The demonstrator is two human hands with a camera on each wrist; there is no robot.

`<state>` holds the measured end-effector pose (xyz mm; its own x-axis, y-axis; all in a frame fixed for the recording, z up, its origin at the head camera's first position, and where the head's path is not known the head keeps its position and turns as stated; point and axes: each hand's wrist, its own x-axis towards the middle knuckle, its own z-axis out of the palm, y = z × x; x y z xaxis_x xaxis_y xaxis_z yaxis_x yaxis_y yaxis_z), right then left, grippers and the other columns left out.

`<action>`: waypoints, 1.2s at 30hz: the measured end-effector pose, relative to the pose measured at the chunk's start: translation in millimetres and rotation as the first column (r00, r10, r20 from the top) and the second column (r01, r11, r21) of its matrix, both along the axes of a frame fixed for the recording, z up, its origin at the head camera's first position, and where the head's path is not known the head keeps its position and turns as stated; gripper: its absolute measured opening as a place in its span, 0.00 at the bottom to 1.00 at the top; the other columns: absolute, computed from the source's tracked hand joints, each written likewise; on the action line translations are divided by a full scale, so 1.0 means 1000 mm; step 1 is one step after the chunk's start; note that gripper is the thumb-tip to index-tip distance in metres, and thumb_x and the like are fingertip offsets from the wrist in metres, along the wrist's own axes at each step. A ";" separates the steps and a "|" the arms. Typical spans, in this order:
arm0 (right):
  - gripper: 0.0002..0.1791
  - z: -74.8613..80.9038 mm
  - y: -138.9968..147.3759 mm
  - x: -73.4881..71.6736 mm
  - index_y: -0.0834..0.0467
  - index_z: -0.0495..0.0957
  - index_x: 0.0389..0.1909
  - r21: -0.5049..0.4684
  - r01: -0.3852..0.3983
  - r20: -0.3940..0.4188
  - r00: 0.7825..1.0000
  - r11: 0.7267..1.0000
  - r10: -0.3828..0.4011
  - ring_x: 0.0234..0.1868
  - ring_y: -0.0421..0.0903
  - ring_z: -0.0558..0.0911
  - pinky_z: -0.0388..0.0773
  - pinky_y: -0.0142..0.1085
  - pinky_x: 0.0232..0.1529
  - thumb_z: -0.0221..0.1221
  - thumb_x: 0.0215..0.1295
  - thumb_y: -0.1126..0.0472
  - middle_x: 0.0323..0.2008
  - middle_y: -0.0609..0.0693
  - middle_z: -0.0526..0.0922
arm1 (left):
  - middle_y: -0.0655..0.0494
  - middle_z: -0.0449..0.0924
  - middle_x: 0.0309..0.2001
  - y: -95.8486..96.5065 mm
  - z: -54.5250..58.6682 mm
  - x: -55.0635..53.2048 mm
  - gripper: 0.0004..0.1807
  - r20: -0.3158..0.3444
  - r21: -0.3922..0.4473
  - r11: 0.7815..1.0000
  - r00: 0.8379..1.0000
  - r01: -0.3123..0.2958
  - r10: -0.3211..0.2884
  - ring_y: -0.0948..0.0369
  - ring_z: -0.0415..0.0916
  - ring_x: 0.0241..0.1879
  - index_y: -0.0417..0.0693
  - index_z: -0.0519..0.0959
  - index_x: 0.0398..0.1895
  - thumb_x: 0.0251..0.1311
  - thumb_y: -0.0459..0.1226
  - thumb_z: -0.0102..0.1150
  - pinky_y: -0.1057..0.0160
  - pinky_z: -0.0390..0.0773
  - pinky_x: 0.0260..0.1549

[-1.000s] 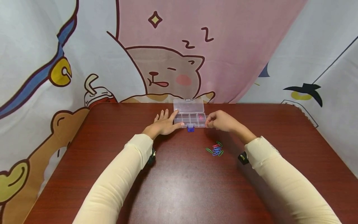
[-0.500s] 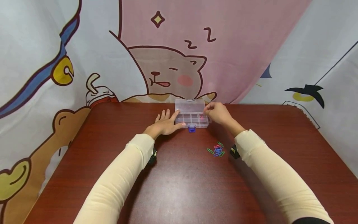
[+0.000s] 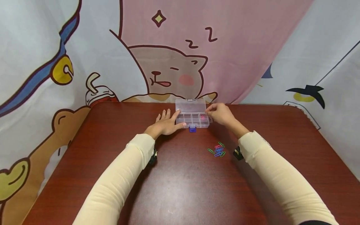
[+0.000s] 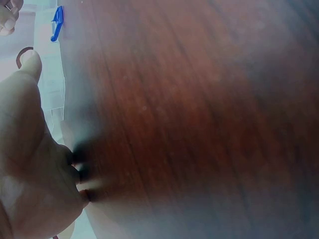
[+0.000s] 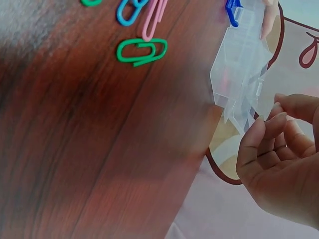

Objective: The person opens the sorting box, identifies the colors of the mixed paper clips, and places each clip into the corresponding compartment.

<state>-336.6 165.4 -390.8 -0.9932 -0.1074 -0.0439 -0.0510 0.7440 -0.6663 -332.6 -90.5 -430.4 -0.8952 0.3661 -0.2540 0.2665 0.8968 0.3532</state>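
A clear plastic compartment box (image 3: 196, 125) stands at the far side of the table, its lid (image 3: 191, 106) raised and its latch (image 3: 192, 129) blue. My left hand (image 3: 166, 125) lies spread at the box's left end, thumb by the front edge and index finger by the back corner. At the right end, my right hand (image 3: 222, 114) pinches a thin clear plastic piece (image 5: 242, 117) between thumb and fingertips; its exact shape is hard to make out. Something pink (image 3: 202, 117), seemingly a paper clip, shows in the back right compartment.
Several green, blue and pink paper clips (image 3: 218, 150) lie in a loose pile on the brown table (image 3: 174, 181), nearer than the box and to its right. A printed cloth (image 3: 168, 72) hangs behind the table's back edge.
My right hand has moved from the box's front right corner back to its rear right corner, then stayed about there. My left hand keeps its place; the paper clips lie as before.
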 end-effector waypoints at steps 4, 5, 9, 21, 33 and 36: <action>0.10 0.001 0.000 0.001 0.62 0.83 0.40 -0.012 -0.003 0.000 1.000 1.000 0.003 0.22 0.42 0.74 0.69 0.34 0.22 0.61 0.65 0.59 0.26 0.57 0.81 | 0.37 0.30 0.77 0.000 -0.001 0.000 0.45 -0.001 0.001 1.000 1.000 -0.003 0.003 0.42 0.27 0.76 0.68 0.34 0.78 0.64 0.70 0.33 0.44 0.33 0.72; 0.10 0.001 -0.001 0.001 0.62 0.83 0.39 -0.013 -0.004 0.000 1.000 1.000 0.004 0.22 0.41 0.73 0.69 0.34 0.22 0.61 0.65 0.59 0.25 0.56 0.80 | 0.37 0.30 0.77 0.000 0.000 0.001 0.45 0.000 0.002 1.000 1.000 -0.004 0.004 0.42 0.27 0.76 0.68 0.34 0.78 0.64 0.70 0.33 0.44 0.33 0.72; 0.11 0.001 0.000 0.002 0.62 0.83 0.39 -0.019 -0.011 -0.001 1.000 1.000 0.011 0.22 0.42 0.74 0.69 0.34 0.23 0.61 0.65 0.59 0.27 0.58 0.81 | 0.37 0.30 0.77 0.001 0.000 0.001 0.45 -0.001 0.003 1.000 1.000 -0.003 0.003 0.43 0.27 0.76 0.68 0.34 0.78 0.64 0.70 0.33 0.43 0.33 0.72; 0.11 -0.002 0.008 0.006 0.63 0.84 0.39 0.004 -0.021 0.001 1.000 1.000 0.021 0.23 0.42 0.75 0.71 0.34 0.24 0.60 0.65 0.59 0.29 0.60 0.83 | 0.37 0.31 0.77 0.001 0.001 0.001 0.45 -0.005 -0.004 1.000 1.000 0.000 0.000 0.42 0.28 0.76 0.68 0.34 0.78 0.65 0.70 0.33 0.43 0.33 0.72; 0.11 -0.009 0.020 0.014 0.65 0.83 0.40 -0.011 -0.041 0.039 0.998 0.999 0.042 0.24 0.42 0.74 0.71 0.33 0.25 0.60 0.66 0.60 0.32 0.60 0.83 | 0.37 0.30 0.77 0.001 0.000 0.001 0.44 -0.005 0.003 1.000 1.000 -0.003 0.003 0.42 0.28 0.76 0.68 0.35 0.78 0.65 0.69 0.33 0.43 0.33 0.72; 0.10 -0.010 0.022 0.017 0.63 0.83 0.39 -0.013 -0.041 0.043 0.998 0.999 0.042 0.24 0.43 0.73 0.70 0.34 0.24 0.61 0.65 0.60 0.29 0.58 0.81 | 0.37 0.31 0.77 0.001 -0.001 0.001 0.44 -0.007 0.004 1.000 1.000 -0.006 0.006 0.42 0.28 0.76 0.67 0.35 0.78 0.65 0.69 0.34 0.43 0.33 0.72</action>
